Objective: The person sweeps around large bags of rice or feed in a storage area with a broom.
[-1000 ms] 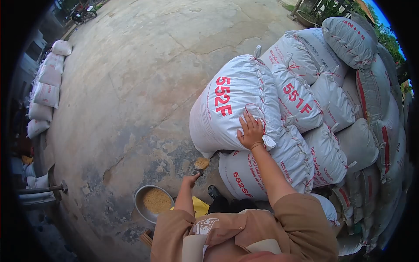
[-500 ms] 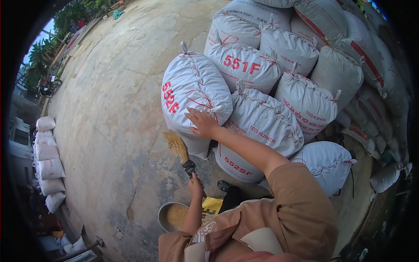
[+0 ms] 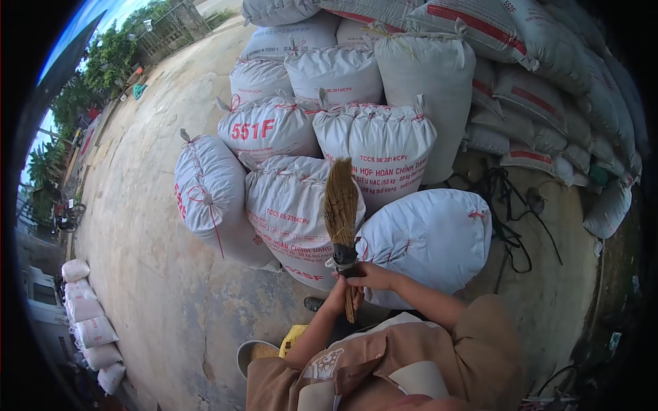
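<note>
A short straw hand broom [image 3: 340,205] stands bristles up in front of me, with dark binding around its neck. My left hand [image 3: 335,299] is closed around the lower handle. Beside it, my right hand [image 3: 372,276] is closed on the handle just under the dark binding; some of its fingers are hidden behind the broom. Just beyond the hands is a white tied sack [image 3: 428,240] lying tilted. The broom partly covers a sack with red print [image 3: 295,205]. Left of that leans another tied sack [image 3: 212,181].
More full sacks [image 3: 373,140] are stacked behind and to the right. Black straps [image 3: 504,205] lie on the concrete at right. A metal basin of grain [image 3: 262,351] and a yellow bag [image 3: 293,337] are near my left arm. A row of sacks [image 3: 96,331] lines the far left.
My right hand has left the sack marked 552F and come to the broom handle. The broom has risen and moved right, now bristles up. The view has turned right.
</note>
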A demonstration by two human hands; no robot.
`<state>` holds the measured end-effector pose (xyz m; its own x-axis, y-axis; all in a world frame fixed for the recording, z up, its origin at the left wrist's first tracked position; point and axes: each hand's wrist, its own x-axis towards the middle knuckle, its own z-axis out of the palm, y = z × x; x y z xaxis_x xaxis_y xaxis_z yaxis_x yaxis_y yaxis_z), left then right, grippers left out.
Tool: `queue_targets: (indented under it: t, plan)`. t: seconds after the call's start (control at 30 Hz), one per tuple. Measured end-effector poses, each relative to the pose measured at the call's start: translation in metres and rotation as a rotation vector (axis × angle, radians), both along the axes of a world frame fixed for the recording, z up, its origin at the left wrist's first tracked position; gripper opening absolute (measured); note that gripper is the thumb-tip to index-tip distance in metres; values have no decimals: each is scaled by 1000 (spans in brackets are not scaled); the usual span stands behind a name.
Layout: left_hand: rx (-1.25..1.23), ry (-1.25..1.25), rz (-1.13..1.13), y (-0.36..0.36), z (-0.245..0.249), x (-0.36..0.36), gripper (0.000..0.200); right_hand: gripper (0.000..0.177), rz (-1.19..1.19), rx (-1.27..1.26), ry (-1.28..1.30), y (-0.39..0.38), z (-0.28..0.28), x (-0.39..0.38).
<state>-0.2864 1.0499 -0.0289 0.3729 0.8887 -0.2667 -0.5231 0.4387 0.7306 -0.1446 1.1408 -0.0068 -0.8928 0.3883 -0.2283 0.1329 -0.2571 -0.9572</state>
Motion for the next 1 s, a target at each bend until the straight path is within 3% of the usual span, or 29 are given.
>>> queue_targets:
  t: [0.13,0.2,0.23,0.27,0.3,0.33,0.43,0.47,0.5,0.53,0.57,0.6,0.67,0.7,0.87,0.93,1.0]
  plan:
    - [15,-12,-192,29,12,109,85,42,-257,-83,54,-2,42,110]
    - [-15,60,-213,48,32,149,85,41,-381,-157,-116,1,60,159]
    - [31,152,-206,55,38,168,82,42,-408,-100,-87,5,66,180]
    - [76,247,-196,61,42,182,80,38,-584,168,-40,10,39,193]
    - [112,297,-234,70,38,188,69,36,-676,235,-3,19,23,210]
    - [88,526,-164,75,44,194,52,34,-768,302,37,28,23,227]
    - [363,1104,28,93,45,199,30,30,-844,151,-245,49,48,286]
    - [365,1107,26,103,37,198,30,29,-878,149,-378,54,55,301]
    - [487,1330,125,112,23,195,33,30,-891,330,-474,59,54,314]
    - [616,1547,229,123,12,194,37,31,-900,514,-570,64,54,326]
    - [615,1544,221,133,5,197,37,33,-892,781,-562,72,32,338]
    - [534,1657,251,147,-1,206,41,33,-891,783,-569,77,40,337]
    - [449,1762,287,169,-5,215,46,36,-703,320,-504,99,72,322]
    - [399,1794,279,177,-5,222,50,35,-636,308,-502,117,78,312]
    - [314,1845,314,182,-7,230,49,39,-462,359,-469,228,30,269]
    - [310,1834,333,183,-7,231,46,40,-306,739,-697,259,-1,280]
    - [317,1839,344,187,-5,234,44,41,-285,635,-634,265,-25,323]
